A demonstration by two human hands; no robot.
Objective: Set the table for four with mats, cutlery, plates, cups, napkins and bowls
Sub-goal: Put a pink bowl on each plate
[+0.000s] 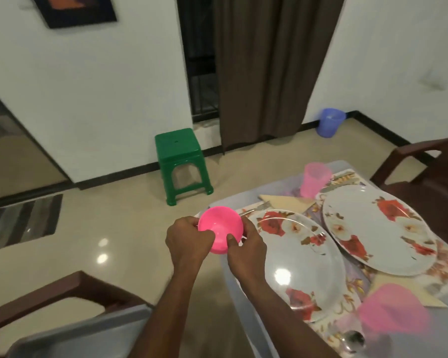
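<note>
**Pink bowls held at table corner, top one about to be placed**

Both hands are gripping what looks like a small stack of round pink plastic bowls [219, 232]. The left hand [189, 244] is curling round the near-left rim; the right hand [246, 245] is pinching the near-right rim, thumb on the outer wall. The stack is hanging over the floor, just off the table's corner.

Judgement: the person is separating one bowl to set at the nearest place. Doing it well means holding the lower bowl steady with the left hand, lifting the top one straight off with the right, not twisting. Light plastic, likely to slip or stick together.

Just right of the right hand is lying the white floral round plate [299, 262] on a patterned paper mat [347, 303], with a metal fork [256, 208] just beyond the hands. Bare grey table [243, 196] beyond the fork is narrow and sits close to the edge, so a bowl there is risking tipping off. Safer landing, by judgement, is on the plate centre.

Farther right: a second floral plate [378, 228], a translucent pink plastic cup [314, 179], a cream folded napkin [285, 201]. A blurred pink cup [393, 308] is standing near the right forearm; the elbow could knock it. Left of the hands, open floor.
</note>
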